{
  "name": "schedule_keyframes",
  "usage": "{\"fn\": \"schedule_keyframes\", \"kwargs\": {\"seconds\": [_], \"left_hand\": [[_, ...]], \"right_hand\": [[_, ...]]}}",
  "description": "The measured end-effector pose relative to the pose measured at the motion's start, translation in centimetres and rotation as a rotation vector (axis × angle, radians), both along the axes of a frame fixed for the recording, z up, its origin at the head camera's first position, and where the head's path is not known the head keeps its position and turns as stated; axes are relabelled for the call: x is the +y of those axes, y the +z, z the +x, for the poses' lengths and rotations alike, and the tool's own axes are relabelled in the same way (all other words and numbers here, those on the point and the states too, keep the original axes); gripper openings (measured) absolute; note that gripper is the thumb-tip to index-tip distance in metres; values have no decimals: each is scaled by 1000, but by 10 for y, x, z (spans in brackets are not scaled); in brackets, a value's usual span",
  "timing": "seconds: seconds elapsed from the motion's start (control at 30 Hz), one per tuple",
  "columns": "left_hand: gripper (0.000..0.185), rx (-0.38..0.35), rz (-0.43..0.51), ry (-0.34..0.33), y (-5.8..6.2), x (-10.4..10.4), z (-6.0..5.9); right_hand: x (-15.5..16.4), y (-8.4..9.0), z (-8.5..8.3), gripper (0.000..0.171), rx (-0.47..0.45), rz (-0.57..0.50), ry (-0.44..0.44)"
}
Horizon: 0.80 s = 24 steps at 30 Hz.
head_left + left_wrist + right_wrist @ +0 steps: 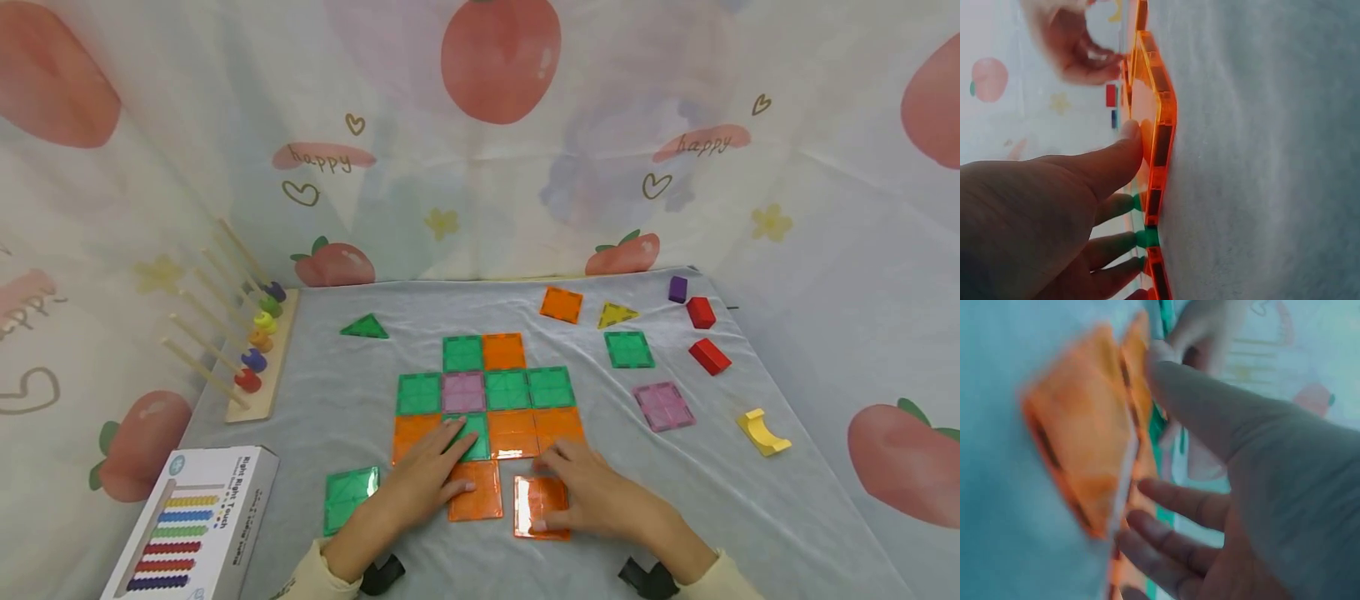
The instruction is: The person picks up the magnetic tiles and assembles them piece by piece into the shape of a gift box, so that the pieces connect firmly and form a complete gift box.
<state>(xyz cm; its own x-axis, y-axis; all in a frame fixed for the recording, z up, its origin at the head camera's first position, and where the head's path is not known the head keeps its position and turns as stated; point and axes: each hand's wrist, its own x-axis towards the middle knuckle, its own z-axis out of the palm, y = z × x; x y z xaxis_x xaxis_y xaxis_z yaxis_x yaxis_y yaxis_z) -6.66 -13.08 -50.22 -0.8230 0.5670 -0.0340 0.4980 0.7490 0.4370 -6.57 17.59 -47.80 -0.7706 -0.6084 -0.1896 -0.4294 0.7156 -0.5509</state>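
Note:
A patch of green, orange and pink square magnetic tiles (507, 390) lies flat on the grey cloth. My left hand (423, 483) rests flat at its near edge, straight fingers on a green tile (474, 440) and thumb on the orange tile (476, 493) below. The left wrist view shows this left hand (1041, 206) with its thumb pressing that orange tile (1160, 125). My right hand (600, 496) lies with spread fingers on a loose orange tile (542, 506), just right of the other. In the right wrist view, the right hand (1260, 462) and its orange tile (1082, 444) are blurred.
A wooden peg rack (251, 358) with coloured rings and a box (195, 525) stand at the left. Loose tiles: green square (348, 496), green triangle (365, 327), orange square (561, 304), yellow triangle (617, 315), pink square (663, 406). Red blocks (709, 356) and a yellow arch (763, 432) lie at the right.

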Motion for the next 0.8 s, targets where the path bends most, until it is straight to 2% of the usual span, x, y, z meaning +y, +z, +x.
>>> {"fn": "schedule_keyframes", "kwargs": {"seconds": [0.1, 0.23, 0.43, 0.63, 0.8], "left_hand": [[69, 7, 0, 4, -2, 1, 0], [69, 11, -1, 4, -2, 1, 1], [70, -14, -2, 8, -2, 1, 0], [70, -45, 22, 10, 0, -2, -2], [70, -47, 5, 4, 0, -3, -2]], "right_hand": [[-2, -7, 19, 74, 52, 49, -30], [-4, -11, 28, 76, 134, 76, -49], [-9, -10, 16, 76, 186, 60, -30], [-20, -11, 6, 70, 226, 94, 97], [-22, -12, 5, 66, 244, 69, 147]]}}
